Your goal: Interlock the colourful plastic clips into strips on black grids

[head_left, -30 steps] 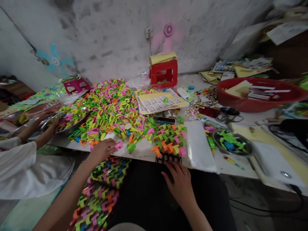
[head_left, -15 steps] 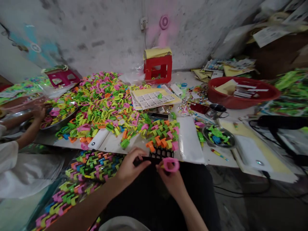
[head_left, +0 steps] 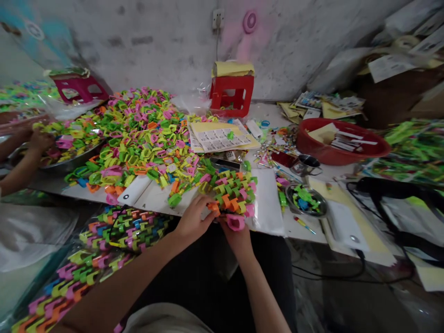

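Note:
My left hand [head_left: 194,219] is closed at the near left corner of a block of bright plastic loops, its thumb and fingertips around an orange plastic loop [head_left: 214,208]. Right beside it, my right hand [head_left: 238,240] grips a pink plastic loop [head_left: 236,222] at the near edge of the same block; its fingertips are partly hidden. The block has interlocking rows of green, yellow, orange and pink loops [head_left: 231,189]. Its black grid base is now mostly covered by my hands and the loops.
A large heap of loose loops [head_left: 149,134] spreads on the left. A co-worker's hand [head_left: 40,141] reaches into a metal basin there. To the right are a plastic bag [head_left: 268,203], a steel bowl [head_left: 325,203] of green pieces, a metal cup [head_left: 307,165] and a red tub [head_left: 305,148].
My hands have come closer together and up to the block's near edge. The pink loop has moved with my right hand, and my left fingers have closed at the orange loop. The view has shifted.

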